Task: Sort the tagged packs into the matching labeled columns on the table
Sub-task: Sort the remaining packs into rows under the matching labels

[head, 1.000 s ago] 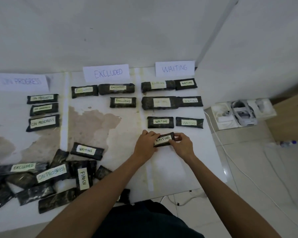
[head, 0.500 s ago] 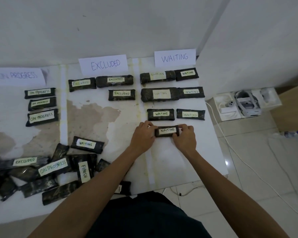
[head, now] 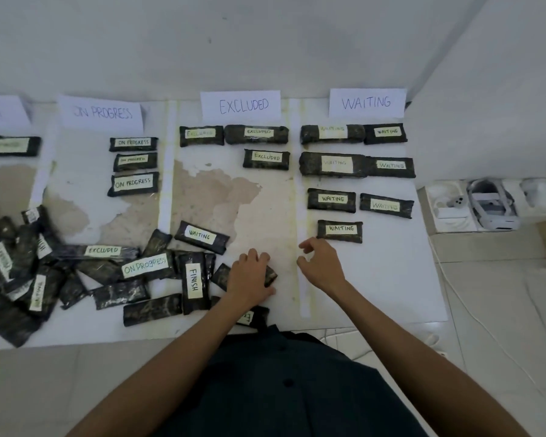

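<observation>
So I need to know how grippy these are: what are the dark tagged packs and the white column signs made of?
The dark rectangular packs look wrapped in glossy plastic film: crinkles and glints show on the pile. Their pale tags seem matte paper or tape. The white column signs look like plain matte paper, handwritten; one sign's corner curls.

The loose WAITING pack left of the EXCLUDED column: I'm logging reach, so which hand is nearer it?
Left. The left hand sits just below-right of the loose WAITING pack; the right hand is farther right.
</observation>
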A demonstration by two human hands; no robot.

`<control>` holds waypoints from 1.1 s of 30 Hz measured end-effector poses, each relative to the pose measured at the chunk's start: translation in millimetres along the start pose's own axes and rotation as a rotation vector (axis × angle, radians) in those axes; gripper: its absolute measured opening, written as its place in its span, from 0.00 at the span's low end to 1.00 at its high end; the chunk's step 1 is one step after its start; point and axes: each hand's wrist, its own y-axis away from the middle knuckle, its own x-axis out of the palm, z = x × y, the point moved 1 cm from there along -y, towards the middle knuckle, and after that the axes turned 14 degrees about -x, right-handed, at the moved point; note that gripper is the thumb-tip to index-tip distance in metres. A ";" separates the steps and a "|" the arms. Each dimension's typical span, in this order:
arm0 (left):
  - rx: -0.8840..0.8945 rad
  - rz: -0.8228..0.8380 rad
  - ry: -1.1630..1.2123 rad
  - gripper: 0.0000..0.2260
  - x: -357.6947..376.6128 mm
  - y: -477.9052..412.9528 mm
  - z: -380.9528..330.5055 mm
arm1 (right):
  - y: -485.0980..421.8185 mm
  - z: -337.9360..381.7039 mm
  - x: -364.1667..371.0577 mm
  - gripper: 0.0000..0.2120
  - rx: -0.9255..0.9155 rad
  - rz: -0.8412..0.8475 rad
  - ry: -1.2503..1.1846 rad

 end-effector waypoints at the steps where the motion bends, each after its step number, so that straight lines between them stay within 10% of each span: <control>1: -0.001 0.002 0.012 0.28 1.1 0.6 -2.7 | 0.5 1.3 2.0 0.13 -0.005 0.005 -0.002; 16: -0.264 0.154 1.214 0.16 -44.9 -21.4 -1.2 | 3.1 18.3 -13.5 0.10 -0.013 0.059 -0.185; 33: -0.472 0.247 1.563 0.13 -52.4 -13.7 11.5 | -7.2 49.8 5.4 0.24 -0.373 0.125 0.190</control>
